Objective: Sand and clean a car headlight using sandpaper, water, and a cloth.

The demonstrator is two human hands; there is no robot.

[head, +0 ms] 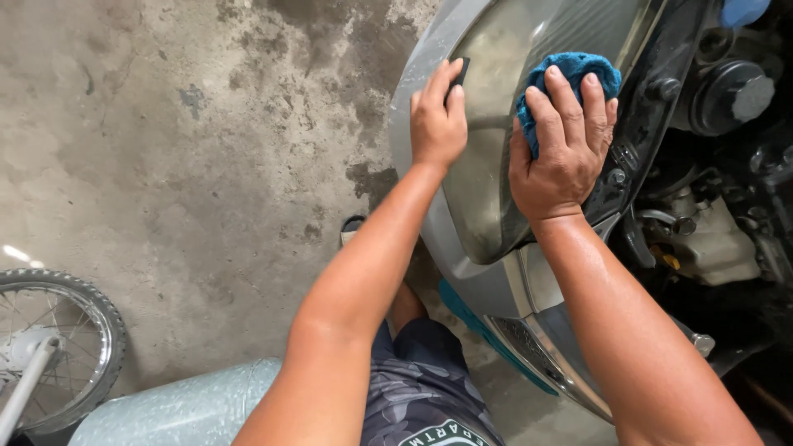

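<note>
While the right hand (563, 140) presses a blue cloth (570, 78) flat on the cloudy headlight (496, 124), the left hand (438, 116) pinches a small dark pad (459, 73) at its left edge. Stained concrete floor (190, 149) spreads left; a spoked wheel (58, 347) stands near left.

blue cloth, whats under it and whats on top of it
The right hand lies spread on top of the blue cloth, pressing it onto the car's headlight lens. The lens patch under the cloth is covered, so its state cannot be seen.
</note>
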